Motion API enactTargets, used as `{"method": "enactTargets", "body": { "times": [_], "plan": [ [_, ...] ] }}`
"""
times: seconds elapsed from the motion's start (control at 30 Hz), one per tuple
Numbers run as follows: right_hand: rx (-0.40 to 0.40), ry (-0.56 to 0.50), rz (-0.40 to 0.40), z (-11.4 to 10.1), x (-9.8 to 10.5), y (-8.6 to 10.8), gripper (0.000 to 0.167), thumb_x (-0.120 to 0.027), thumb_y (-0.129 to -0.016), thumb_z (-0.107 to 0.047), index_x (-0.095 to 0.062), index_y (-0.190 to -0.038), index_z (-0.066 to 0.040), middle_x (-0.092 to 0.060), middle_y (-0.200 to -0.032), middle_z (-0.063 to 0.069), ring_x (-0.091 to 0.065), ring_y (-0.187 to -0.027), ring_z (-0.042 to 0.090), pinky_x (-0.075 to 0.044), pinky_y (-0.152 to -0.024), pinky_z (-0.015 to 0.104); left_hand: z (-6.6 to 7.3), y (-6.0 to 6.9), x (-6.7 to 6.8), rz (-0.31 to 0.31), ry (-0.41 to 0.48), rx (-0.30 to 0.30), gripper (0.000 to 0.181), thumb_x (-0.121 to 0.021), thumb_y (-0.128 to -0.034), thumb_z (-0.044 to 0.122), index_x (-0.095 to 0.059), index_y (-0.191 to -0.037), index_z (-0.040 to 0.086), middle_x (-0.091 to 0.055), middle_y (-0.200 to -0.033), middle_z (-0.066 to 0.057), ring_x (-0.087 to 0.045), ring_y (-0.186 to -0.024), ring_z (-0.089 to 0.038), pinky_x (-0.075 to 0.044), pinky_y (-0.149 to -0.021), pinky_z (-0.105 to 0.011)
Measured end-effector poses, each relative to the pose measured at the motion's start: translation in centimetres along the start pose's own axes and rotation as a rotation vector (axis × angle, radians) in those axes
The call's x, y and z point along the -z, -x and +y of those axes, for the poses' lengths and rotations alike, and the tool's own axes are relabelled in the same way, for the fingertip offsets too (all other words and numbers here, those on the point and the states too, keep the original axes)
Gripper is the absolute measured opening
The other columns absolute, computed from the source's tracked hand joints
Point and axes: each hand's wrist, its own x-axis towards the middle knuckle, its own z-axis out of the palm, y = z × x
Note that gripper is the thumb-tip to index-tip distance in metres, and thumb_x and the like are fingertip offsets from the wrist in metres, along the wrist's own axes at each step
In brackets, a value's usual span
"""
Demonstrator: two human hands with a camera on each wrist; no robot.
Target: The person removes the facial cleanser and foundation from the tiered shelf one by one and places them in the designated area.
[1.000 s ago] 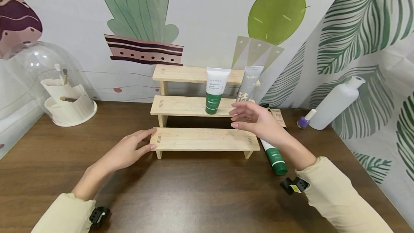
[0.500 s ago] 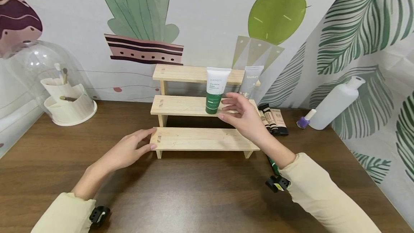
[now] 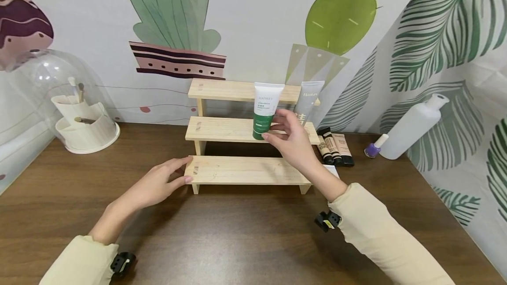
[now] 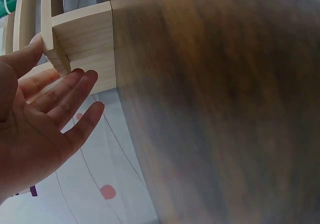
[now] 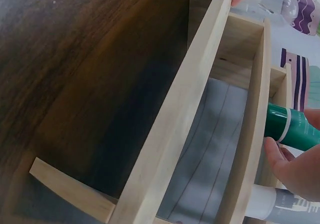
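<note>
A three-step wooden display rack point(image 3: 253, 170) stands on the table. My left hand point(image 3: 158, 181) holds the left end of its lowest step, thumb at the front corner and forefinger at the back; its other fingers reach out loosely in the left wrist view. On the middle step a white and green squeeze tube point(image 3: 266, 105) stands upright on its green cap. My right hand point(image 3: 291, 142) holds this tube low down from the right, with the thumb at the cap in the right wrist view. A grey squeeze tube point(image 3: 309, 96) stands just behind that hand, partly hidden.
Several small cosmetic tubes point(image 3: 334, 146) lie right of the rack. Another tube point(image 3: 332, 170) is mostly hidden under my right forearm. A purple nail polish bottle point(image 3: 374, 147) and a white bottle point(image 3: 412, 126) stand farther right. A clear dome point(image 3: 83, 69) covers a brush holder point(image 3: 85, 126) at left.
My right hand has moved left from beside the grey tube to the white and green tube and taken hold of it. The left hand stays at the rack's end.
</note>
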Motion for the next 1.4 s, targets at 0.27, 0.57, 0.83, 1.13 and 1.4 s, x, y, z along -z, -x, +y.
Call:
{"method": "enactTargets", "body": {
  "times": [0.27,0.57,0.83,1.13,1.4],
  "plan": [
    [0.011,-0.015,0.032,0.6,-0.4,-0.7,0.055,-0.066,-0.08,0.005,-0.038,-0.127,0.001,-0.055,-0.113,0.021,-0.057,-0.098,0.03,-0.048,-0.084,0.035,-0.1,-0.1,-0.1,0.005,-0.001,-0.003,0.049,-0.06,-0.0897,0.02,-0.046,-0.13,-0.005,-0.051,-0.125,-0.021,-0.056,-0.102,-0.03,-0.042,-0.088,-0.047],
    [0.02,0.007,0.044,0.6,-0.7,-0.8,0.053,-0.066,-0.081,0.004,-0.039,-0.127,0.0,-0.057,-0.108,0.02,-0.056,-0.098,0.028,-0.049,-0.083,0.035,0.1,-0.1,-0.1,0.005,0.004,-0.001,0.049,-0.06,-0.0894,0.018,-0.046,-0.13,-0.005,-0.051,-0.125,-0.021,-0.056,-0.102,-0.03,-0.042,-0.088,-0.047],
    [0.024,0.043,0.06,0.6,-0.6,-0.7,0.052,-0.067,-0.08,0.002,-0.04,-0.124,-0.002,-0.059,-0.104,0.018,-0.057,-0.094,0.026,-0.049,-0.08,0.037,0.1,-0.1,-0.1,0.0,0.005,0.002,0.049,-0.06,-0.0898,0.02,-0.046,-0.13,-0.005,-0.051,-0.126,-0.021,-0.056,-0.102,-0.03,-0.042,-0.088,-0.047],
    [0.022,0.067,0.063,0.2,-0.5,-0.4,0.05,-0.069,-0.078,0.002,-0.042,-0.12,-0.002,-0.06,-0.1,0.018,-0.058,-0.091,0.026,-0.05,-0.079,0.036,0.0,-0.1,-0.1,-0.002,0.005,0.002,0.049,-0.06,-0.0898,0.02,-0.046,-0.13,-0.005,-0.051,-0.125,-0.022,-0.055,-0.105,-0.032,-0.042,-0.089,-0.048],
    [0.007,0.108,0.036,0.1,0.0,0.3,0.052,-0.071,-0.078,-0.001,-0.043,-0.121,-0.005,-0.062,-0.098,0.016,-0.06,-0.089,0.026,-0.046,-0.081,0.04,0.1,-0.1,0.0,-0.003,0.004,0.005,0.05,-0.059,-0.09,0.021,-0.046,-0.13,-0.005,-0.05,-0.126,-0.022,-0.054,-0.105,-0.032,-0.042,-0.088,-0.049]
  ]
}}
